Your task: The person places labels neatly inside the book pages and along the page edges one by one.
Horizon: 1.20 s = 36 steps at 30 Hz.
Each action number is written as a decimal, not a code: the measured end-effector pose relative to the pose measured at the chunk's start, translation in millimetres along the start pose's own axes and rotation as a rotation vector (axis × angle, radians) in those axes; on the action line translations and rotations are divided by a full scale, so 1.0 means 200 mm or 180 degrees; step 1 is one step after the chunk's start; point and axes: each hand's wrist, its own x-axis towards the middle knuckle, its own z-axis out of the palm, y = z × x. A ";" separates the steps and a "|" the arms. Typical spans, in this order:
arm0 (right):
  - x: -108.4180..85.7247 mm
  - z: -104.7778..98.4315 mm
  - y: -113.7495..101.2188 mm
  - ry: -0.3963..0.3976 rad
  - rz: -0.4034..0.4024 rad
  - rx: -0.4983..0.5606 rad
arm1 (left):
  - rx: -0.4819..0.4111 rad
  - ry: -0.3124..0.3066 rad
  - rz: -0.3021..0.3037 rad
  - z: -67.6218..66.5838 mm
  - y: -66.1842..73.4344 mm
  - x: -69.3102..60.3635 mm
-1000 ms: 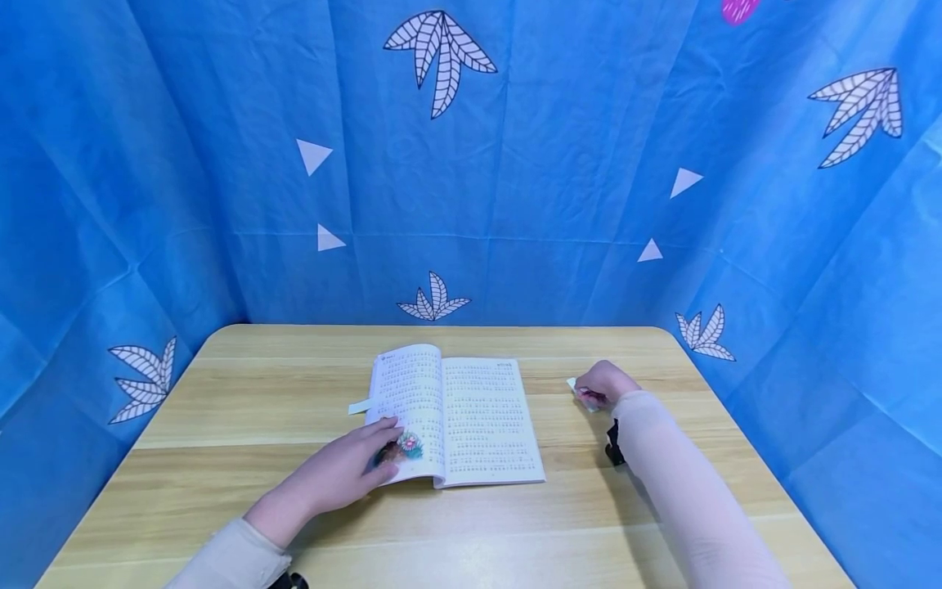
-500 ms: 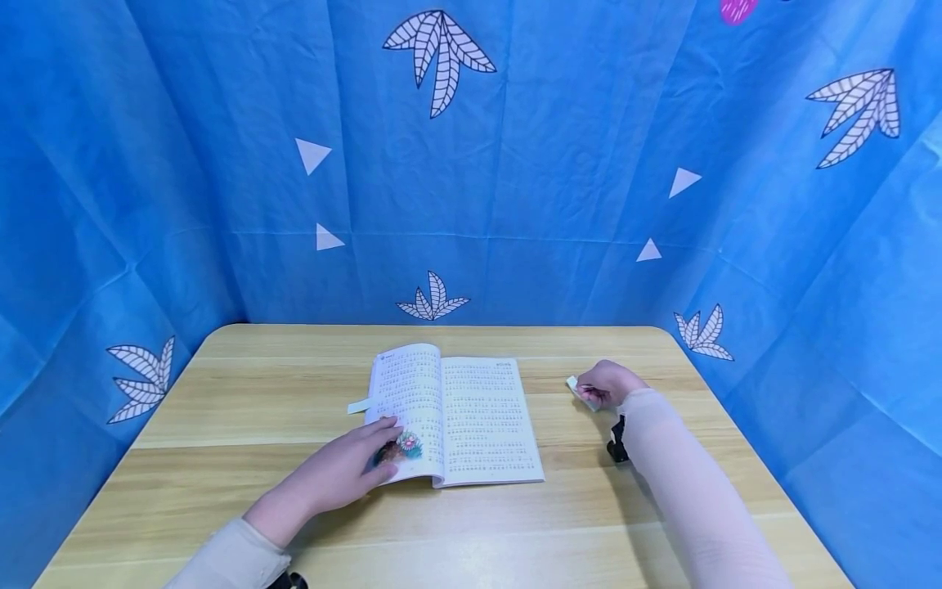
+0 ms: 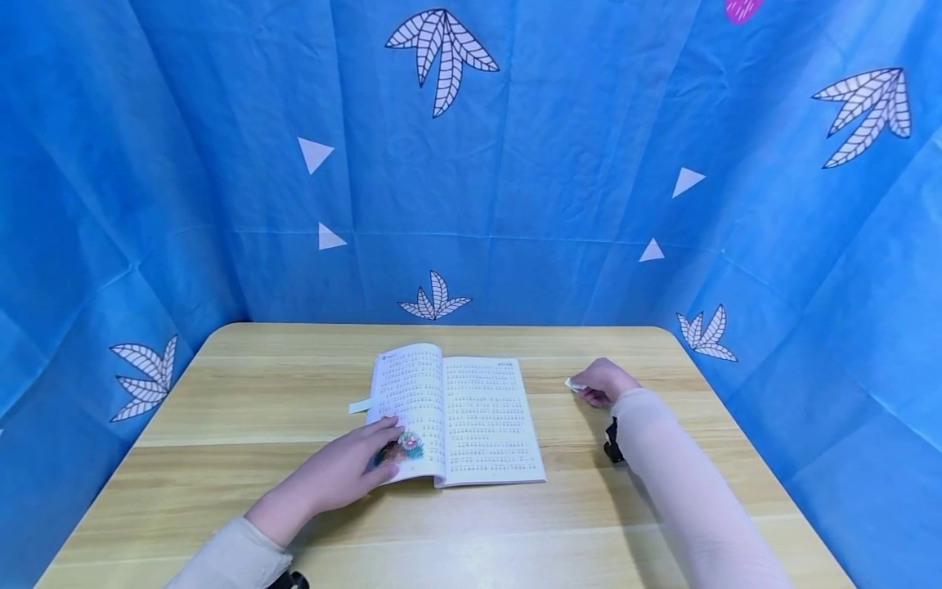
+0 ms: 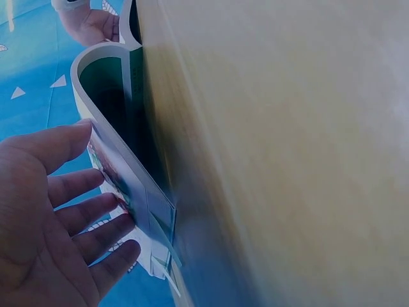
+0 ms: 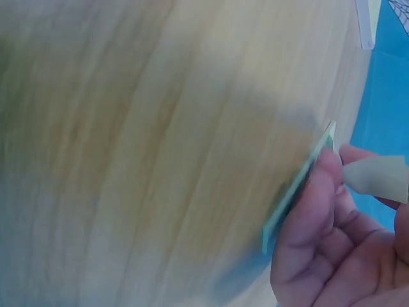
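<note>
An open book (image 3: 491,425) lies on the table, its left pages arched up. My left hand (image 3: 346,470) rests on the lower left page, fingers spread, by a colour picture of a flower. In the left wrist view its fingertips (image 4: 128,224) touch the page without curling round it. A pale sticky tab (image 3: 361,406) juts from the book's left edge. To the right of the book, my right hand (image 3: 605,383) pinches a pale strip (image 5: 377,176) between thumb and finger. A thin green-edged pad (image 5: 291,198), probably sticky notes, stands against its fingers, partly hidden.
The wooden table (image 3: 471,532) carries the book near its middle. A blue patterned curtain (image 3: 552,164) hangs behind the table and along both sides. Dark wrist straps (image 3: 614,442) show below the sleeves.
My right hand has shifted and turned slightly at the pad, whose visible part now shows less beyond the fingers. The left hand and the book have stayed in place.
</note>
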 end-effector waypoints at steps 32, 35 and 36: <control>0.01 0.00 -0.02 0.0095 -0.0376 -0.0522 | 0.0011 0.0004 0.0021 -0.01 0.01 0.00; 0.01 -0.01 -0.02 0.0143 -0.0353 -0.0535 | 0.0009 0.0010 0.0049 0.00 0.01 0.00; 0.01 -0.01 -0.01 0.0161 -0.0353 -0.0557 | 0.0014 0.0011 0.0053 0.00 0.01 -0.01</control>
